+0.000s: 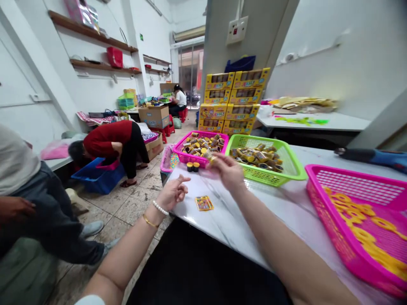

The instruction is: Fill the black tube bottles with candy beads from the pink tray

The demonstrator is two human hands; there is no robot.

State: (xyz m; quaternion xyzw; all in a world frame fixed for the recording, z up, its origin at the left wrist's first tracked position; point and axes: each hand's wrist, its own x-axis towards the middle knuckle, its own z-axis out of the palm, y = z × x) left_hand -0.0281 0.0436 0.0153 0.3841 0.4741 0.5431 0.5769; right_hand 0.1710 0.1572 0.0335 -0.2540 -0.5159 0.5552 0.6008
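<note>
My right hand (pixel 226 171) is raised over the marble table (pixel 241 212), fingers pinched on a small yellow-capped jar (pixel 212 159) near the pink basket (pixel 200 146) of similar jars. My left hand (pixel 172 193), with a pearl bracelet and a gold bangle at the wrist, hovers at the table's left edge with the index finger out and the other fingers loosely curled; it holds nothing I can see. Two small black jars with yellow tops (pixel 193 166) stand on the table between the hands. A small printed sticker sheet (pixel 204 203) lies flat below them.
A green basket (pixel 288 169) holds several wrapped jars; a pink basket (pixel 321 199) at right holds yellow rings. Yellow boxes (pixel 233 101) are stacked behind. One person in red (pixel 110 140) bends over a blue bin, another sits at left (pixel 28 190), a third sits far back.
</note>
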